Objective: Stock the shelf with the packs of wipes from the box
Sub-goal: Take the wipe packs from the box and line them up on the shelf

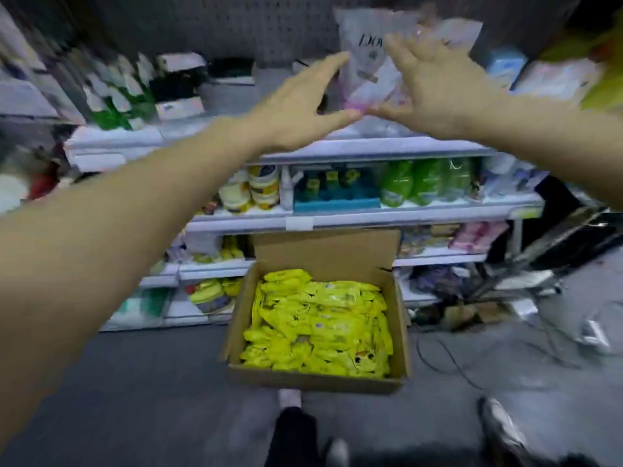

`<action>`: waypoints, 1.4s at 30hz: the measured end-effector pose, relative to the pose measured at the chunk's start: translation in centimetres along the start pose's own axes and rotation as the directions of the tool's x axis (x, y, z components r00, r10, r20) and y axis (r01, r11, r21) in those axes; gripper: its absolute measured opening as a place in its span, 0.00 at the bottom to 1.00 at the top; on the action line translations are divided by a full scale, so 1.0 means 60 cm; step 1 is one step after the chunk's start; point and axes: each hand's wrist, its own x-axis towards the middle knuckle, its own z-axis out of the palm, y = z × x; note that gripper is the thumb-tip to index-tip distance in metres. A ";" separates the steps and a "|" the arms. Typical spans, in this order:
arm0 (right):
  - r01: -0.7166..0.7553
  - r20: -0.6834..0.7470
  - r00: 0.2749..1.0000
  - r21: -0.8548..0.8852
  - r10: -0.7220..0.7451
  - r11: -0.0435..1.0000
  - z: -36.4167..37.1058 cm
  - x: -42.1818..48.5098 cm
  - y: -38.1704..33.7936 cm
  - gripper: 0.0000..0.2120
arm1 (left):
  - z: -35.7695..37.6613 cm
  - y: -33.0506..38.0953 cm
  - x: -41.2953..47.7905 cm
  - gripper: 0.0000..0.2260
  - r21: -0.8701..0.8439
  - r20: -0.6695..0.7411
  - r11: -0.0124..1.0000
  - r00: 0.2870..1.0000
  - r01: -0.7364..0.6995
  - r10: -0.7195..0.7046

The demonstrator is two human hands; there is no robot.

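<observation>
The yellow packs of wipes (320, 325) lie heaped in an open cardboard box (317, 382) on the floor (151, 382), filling it almost to the rim. The box's far flap (327, 251) stands upright against the lower shelves. Bare floor lies left of the box and on its near side. To the right a dark cable (448, 362) loops across the floor, and a shoe (499, 426) stands near the right corner.

Neither hand holds a pack. Both are raised to the upper shelf (371, 150), well above the box. The left hand (303, 109) and right hand (435, 85) have their fingers straight and spread wide, with the thumb tips close together above the shelf's front edge. Between and behind them stands a white and pink pouch (367, 65). The picture is blurred, so the right fingers may be touching the pouch, but I cannot tell.

One shelf down, green bottles (428, 183) stand right of a blue tray (337, 200), close behind the shelf's front lip.
</observation>
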 end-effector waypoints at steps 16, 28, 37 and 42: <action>-0.287 0.673 0.733 0.177 0.096 0.941 0.425 -0.172 -0.156 0.43 | 0.335 -0.166 -0.243 0.40 -0.139 0.441 0.874 0.819 0.466 -0.367; -0.634 0.883 0.454 0.227 0.118 0.740 0.612 -0.298 -0.210 0.44 | 0.492 -0.267 -0.402 0.33 -0.105 0.670 0.696 0.567 0.711 -0.478; -0.818 0.950 0.277 0.154 0.144 0.554 0.693 -0.422 -0.196 0.43 | 0.588 -0.248 -0.503 0.32 -0.070 0.788 0.604 0.415 0.794 -0.454; -0.911 0.954 0.228 0.139 0.194 0.388 0.755 -0.442 -0.202 0.37 | 0.647 -0.253 -0.519 0.30 -0.043 0.775 0.568 0.386 0.822 -0.500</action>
